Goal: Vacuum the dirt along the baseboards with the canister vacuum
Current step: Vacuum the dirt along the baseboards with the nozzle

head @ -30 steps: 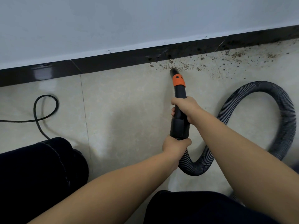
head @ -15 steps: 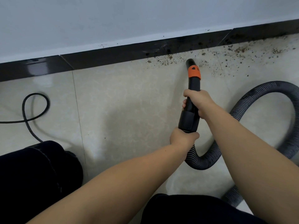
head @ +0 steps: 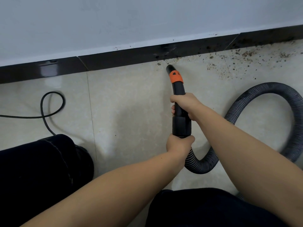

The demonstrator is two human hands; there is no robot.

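1. While I looked for a brand, no logo or writing can be read anywhere on the nozzle [head: 177, 89]; it's black with an orange band [head: 175, 77] that has a couple of dark marks, too small to make out.
2. Right hand [head: 185, 104] is wrapped tight around the middle of the nozzle, fingers fully curled round the left side, knuckles on top.
3. Left hand [head: 179, 144] grips where the black cuff meets the ribbed hose [head: 268, 115], fingers curled under it so I can't see the tips.
4. Nozzle tip is down on the floor [head: 131, 104], just beside the baseboard [head: 114, 60], right at the left edge of the dirt [head: 237, 63].
5. Dirt is brown crumbs scattered along the baseboard to the right of the tip, some stuck on the baseboard itself.
6. Hose loops off to the right and curls back under the hands.
7. Black cord [head: 50, 105] makes a loop on the tiles at left, well apart from the nozzle.
8. Dark trouser knees [head: 41, 169] sit at the bottom of the shot.
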